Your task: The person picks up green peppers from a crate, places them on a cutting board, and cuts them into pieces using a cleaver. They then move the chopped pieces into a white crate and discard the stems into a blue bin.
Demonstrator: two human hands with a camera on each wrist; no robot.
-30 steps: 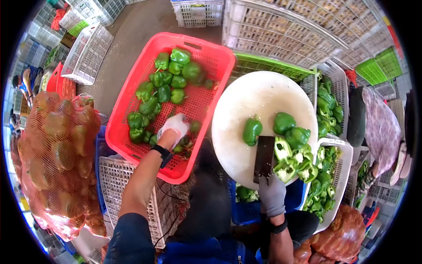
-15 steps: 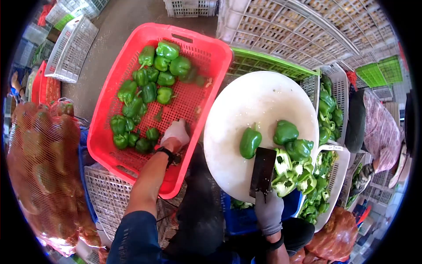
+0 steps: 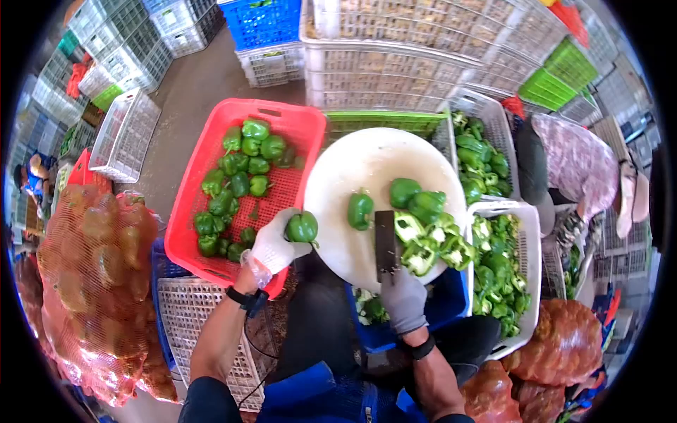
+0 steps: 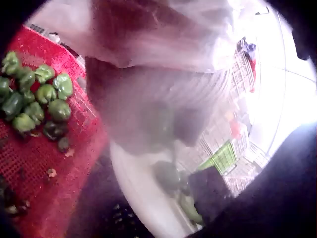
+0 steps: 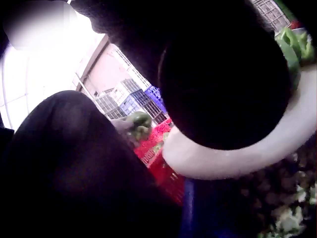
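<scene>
My gloved left hand (image 3: pixel 273 243) grips a green bell pepper (image 3: pixel 302 227) between the red basket (image 3: pixel 285 190) and the round white chopping board (image 3: pixel 331 176). Several whole peppers lie in the basket's left part, also seen in the left wrist view. On the board, my gloved right hand (image 3: pixel 404 299) holds a cleaver (image 3: pixel 385 243) by its handle, the dark blade over the board. A whole pepper (image 3: pixel 360 210) lies left of the blade and two more sit behind it. Cut pepper pieces (image 3: pixel 419 257) are heaped to its right. The right wrist view is mostly dark.
A blue crate (image 3: pixel 441 310) with scraps sits under the board's near edge. To the right, a white crate (image 3: pixel 532 282) holds cut peppers, with another pepper-filled crate behind. Mesh sacks (image 3: pixel 95 282) stand at left. Stacked crates (image 3: pixel 395 70) rise behind; another person (image 3: pixel 575 151) is at far right.
My left hand has come up out of the red basket toward the board and now holds a bell pepper. The right hand still holds the cleaver at the board. The head view has shifted.
</scene>
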